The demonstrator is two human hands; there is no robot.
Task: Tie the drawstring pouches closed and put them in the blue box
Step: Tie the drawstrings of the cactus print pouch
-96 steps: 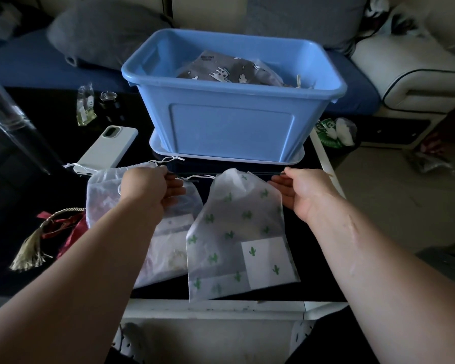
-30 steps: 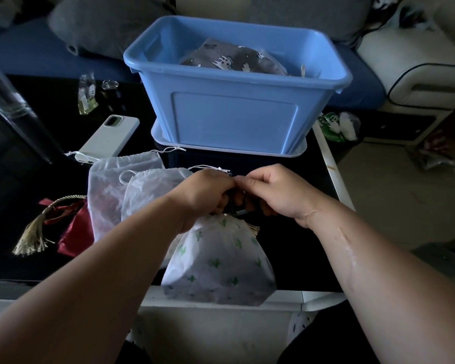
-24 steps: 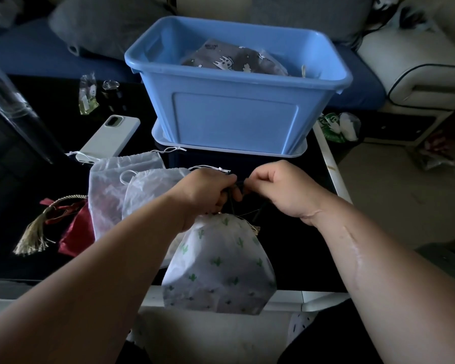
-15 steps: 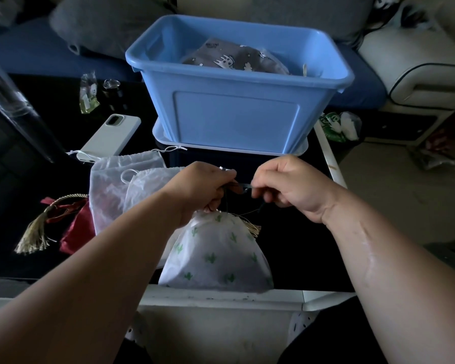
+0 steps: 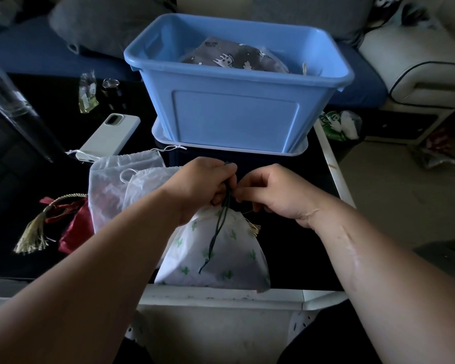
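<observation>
Left hand and right hand pinch the dark string; the cactus pouch lies on the tabletop at 6 o'clock from them, the blue box at 12 o'clock

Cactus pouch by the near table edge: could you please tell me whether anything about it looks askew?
Slightly: the cactus pouch laps onto the white table rim, and its dark drawstring dangles loose down its front.

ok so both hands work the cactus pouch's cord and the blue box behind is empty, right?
Not empty: the head view shows a grey patterned pouch inside the blue box. The left hand and right hand do work the cord of the cactus pouch.
</observation>
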